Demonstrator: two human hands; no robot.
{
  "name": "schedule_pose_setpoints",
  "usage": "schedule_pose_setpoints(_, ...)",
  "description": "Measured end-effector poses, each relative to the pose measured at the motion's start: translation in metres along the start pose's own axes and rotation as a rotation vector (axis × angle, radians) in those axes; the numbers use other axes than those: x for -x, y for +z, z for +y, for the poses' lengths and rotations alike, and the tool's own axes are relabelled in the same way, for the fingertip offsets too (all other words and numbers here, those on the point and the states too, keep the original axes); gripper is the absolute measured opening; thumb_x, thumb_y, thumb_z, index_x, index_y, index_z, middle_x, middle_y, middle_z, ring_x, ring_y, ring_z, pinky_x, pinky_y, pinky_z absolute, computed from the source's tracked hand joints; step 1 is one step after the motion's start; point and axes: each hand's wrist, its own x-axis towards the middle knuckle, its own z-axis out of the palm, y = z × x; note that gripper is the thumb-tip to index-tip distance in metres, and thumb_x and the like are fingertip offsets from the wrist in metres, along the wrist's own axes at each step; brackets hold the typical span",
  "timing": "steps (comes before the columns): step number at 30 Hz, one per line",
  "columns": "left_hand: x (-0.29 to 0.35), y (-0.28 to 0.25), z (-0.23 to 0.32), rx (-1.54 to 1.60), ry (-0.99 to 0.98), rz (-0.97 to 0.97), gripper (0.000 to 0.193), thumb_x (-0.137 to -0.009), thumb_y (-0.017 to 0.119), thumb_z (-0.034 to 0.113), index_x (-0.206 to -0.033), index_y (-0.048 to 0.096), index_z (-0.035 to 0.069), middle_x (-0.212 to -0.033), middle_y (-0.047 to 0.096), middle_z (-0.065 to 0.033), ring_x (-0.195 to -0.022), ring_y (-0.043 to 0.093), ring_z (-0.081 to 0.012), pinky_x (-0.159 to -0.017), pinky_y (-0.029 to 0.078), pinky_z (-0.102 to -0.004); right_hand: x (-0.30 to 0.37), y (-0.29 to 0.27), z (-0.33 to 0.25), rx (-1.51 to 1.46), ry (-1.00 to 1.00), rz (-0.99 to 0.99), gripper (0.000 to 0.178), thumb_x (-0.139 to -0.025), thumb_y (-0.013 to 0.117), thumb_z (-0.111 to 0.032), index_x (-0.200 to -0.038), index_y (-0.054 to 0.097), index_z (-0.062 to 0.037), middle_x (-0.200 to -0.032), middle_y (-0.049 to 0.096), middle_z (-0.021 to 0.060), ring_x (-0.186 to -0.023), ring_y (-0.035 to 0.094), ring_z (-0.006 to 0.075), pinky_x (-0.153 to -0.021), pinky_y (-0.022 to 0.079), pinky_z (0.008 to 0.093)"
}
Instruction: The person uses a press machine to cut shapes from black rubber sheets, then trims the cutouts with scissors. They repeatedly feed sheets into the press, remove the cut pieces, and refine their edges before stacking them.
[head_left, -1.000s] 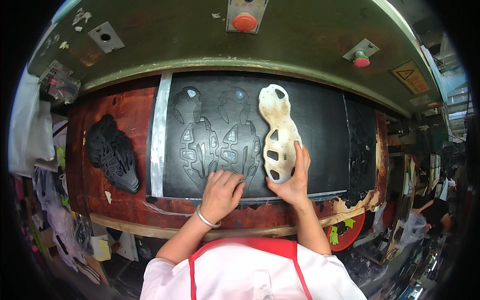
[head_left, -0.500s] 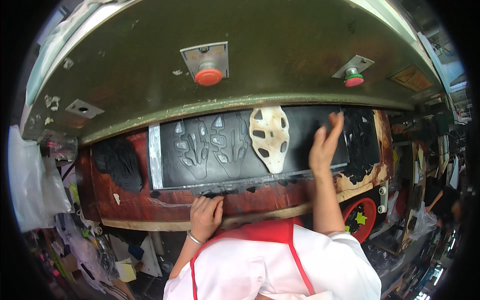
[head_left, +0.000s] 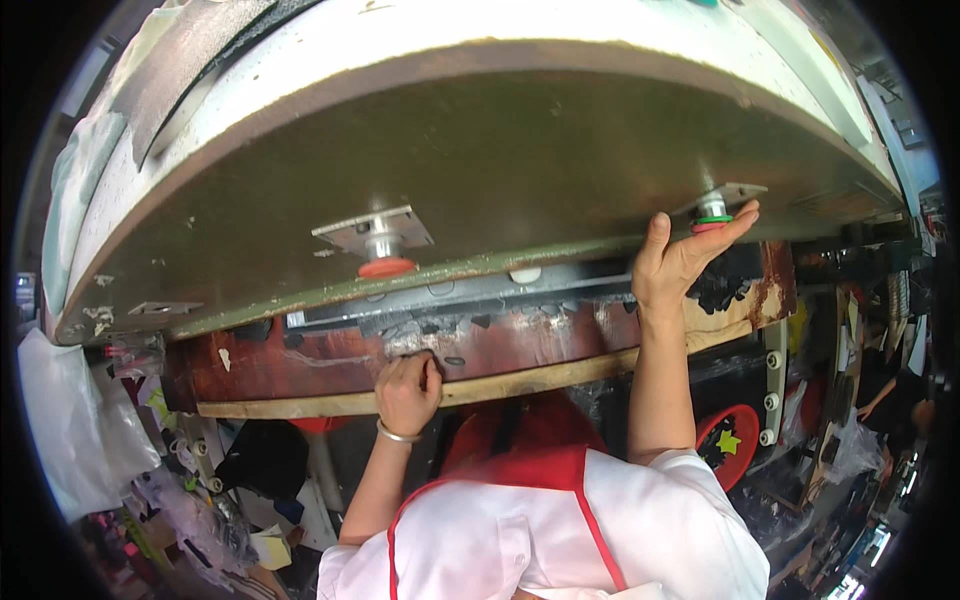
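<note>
head view showed the right hand (head_left: 682, 263) spread at the far-right button (head_left: 711, 222), the left hand (head_left: 407, 390) curled nearer, grip unclear.

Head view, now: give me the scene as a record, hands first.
Left hand: fingers curled, over the table's wooden near edge; contents not visible
Right hand: open, at the green-ringed button; pressing unclear
Panel: green; red button further left
White piece: only a tip shows below panel
Lower right: red tub, yellow-green scrap inside
</note>
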Motion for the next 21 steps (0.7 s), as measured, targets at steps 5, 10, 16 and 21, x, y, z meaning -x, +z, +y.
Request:
schedule_pose_setpoints(5,0.005,-0.002,0.003,-0.004,-0.027,0.039,0.004,-0.075,0.066,0.009,-0.078,0.065,0.006,-0.063,0.058,-0.0082,-0.061,0.057,-0.0283,-0.059,0.046,-0.0391,0.085,-0.042,-0.028,-0.404,0.468,-0.237,0.078,-0.088,0.06,-0.012,-0.146,0.011,0.0084,-0.14,0.039,0.0291,-0.126,0.046,0.0346,-0.105,0.035,0.0422)
schedule_pose_setpoints(10,0.016,0.001,0.001,0.04,-0.04,0.063,0.007,-0.073,0.069,0.01,-0.07,0.063,0.006,-0.062,0.057,-0.008,-0.063,0.057,-0.029,-0.061,0.044,-0.0396,0.156,-0.07,-0.03,-0.346,0.135,-0.627,0.015,-0.077,0.071,-0.008,-0.089,0.069,0.0011,-0.077,0.066,0.0152,-0.072,0.062,0.0302,-0.066,0.05,0.0369)
schedule_pose_setpoints(16,0.055,0.0,0.01,0.088,-0.056,0.084,0.014,-0.072,0.069,0.01,-0.064,0.059,0.005,-0.063,0.057,-0.0092,-0.063,0.055,-0.031,-0.062,0.042,-0.0421,0.174,-0.104,-0.029,-0.38,0.143,-0.683,0.008,-0.076,0.068,-0.003,-0.083,0.068,0.0006,-0.078,0.066,0.0156,-0.072,0.062,0.0321,-0.067,0.05,0.0394)
schedule_pose_setpoints(21,0.1,-0.023,0.042,0.128,-0.15,-0.056,0.014,-0.075,0.068,0.007,-0.064,0.06,0.005,-0.063,0.057,-0.0104,-0.063,0.055,-0.0302,-0.061,0.042,-0.0397,0.142,-0.114,-0.042,-0.286,0.067,-0.42,0.019,-0.07,0.07,-0.002,-0.089,0.067,-0.0001,-0.088,0.066,0.0153,-0.08,0.061,0.0333,-0.074,0.049,0.0407)
